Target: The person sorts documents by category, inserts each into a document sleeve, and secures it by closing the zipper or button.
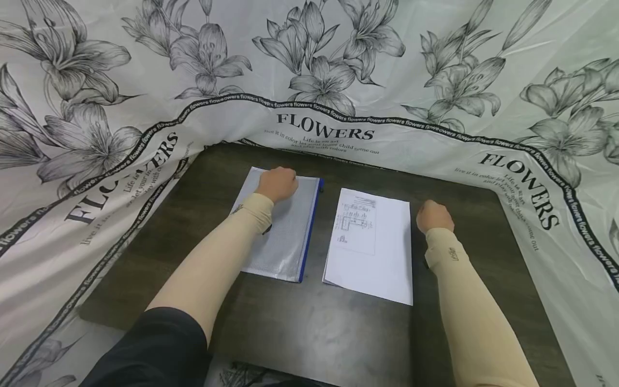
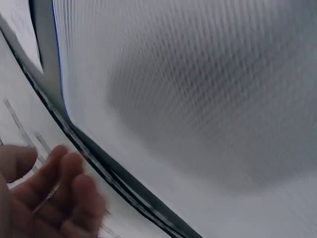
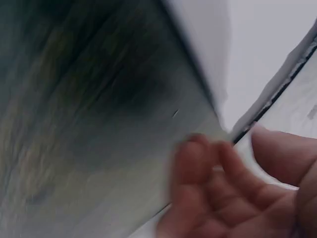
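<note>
A translucent ribbed zip document pouch (image 1: pixel 287 242) with a blue edge lies on the dark table, left of centre. Over its upper part is my left hand (image 1: pixel 277 184). In the left wrist view the left hand (image 2: pixel 62 203) has loosely curled fingers, its thumb apart from them, and nothing between. To the right of the pouch lies a small stack of white paper sheets (image 1: pixel 387 258), the top one bearing a printed line drawing. Just beyond the stack's right edge is my right hand (image 1: pixel 435 216). Its fingers (image 3: pixel 190 161) bend loosely and hold nothing in the right wrist view.
The dark wooden table (image 1: pixel 285 322) has rounded corners. White cloth (image 1: pixel 319 129) printed with grey flowers and lettering rises behind the table and hangs along both sides. A strip of bare tabletop separates the pouch from the paper stack.
</note>
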`<state>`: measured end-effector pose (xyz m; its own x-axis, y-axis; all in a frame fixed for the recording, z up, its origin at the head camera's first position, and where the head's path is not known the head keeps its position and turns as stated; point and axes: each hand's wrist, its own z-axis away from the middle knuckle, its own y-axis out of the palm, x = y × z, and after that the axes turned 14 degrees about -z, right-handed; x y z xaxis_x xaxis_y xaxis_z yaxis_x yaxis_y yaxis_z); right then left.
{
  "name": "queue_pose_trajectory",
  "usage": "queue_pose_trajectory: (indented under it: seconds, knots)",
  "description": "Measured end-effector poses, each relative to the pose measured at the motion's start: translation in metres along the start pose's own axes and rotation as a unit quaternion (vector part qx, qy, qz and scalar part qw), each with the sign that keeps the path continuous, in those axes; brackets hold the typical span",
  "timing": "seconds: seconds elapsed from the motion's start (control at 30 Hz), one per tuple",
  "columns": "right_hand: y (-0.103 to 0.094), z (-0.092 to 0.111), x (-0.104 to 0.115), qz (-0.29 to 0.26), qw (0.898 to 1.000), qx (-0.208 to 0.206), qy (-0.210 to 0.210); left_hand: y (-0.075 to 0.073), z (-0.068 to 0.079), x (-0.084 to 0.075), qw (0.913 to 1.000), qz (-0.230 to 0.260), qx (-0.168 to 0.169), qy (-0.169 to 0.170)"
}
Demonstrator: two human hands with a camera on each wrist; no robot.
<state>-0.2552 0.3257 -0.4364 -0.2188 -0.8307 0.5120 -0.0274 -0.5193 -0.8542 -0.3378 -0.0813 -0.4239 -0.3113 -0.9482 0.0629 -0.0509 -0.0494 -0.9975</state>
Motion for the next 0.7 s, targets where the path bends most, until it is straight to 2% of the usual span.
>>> queue_pose_trajectory:
  seconds: [0.13, 0.23, 0.33, 0.47, 0.7]
  knots:
    - [0.002, 0.011, 0.004, 0.004, 0.991, 0.110, 0.077, 0.005, 0.007, -0.019, 0.9964, 0.000, 0.082, 0.024]
    - [0.007, 0.016, 0.005, 0.011, 0.983, 0.144, 0.111, 0.012, 0.012, -0.033, 0.9935, 0.002, 0.110, 0.029]
    - [0.013, 0.021, 0.007, 0.014, 0.981, 0.147, 0.125, 0.019, 0.019, -0.044, 0.9907, -0.002, 0.131, 0.037]
    - [0.019, 0.029, 0.014, 0.017, 0.983, 0.138, 0.122, 0.027, 0.026, -0.055, 0.9870, -0.015, 0.155, 0.041]
    - [0.017, 0.036, 0.032, 0.028, 0.981, 0.146, 0.121, 0.030, 0.032, -0.065, 0.9870, -0.026, 0.154, 0.036]
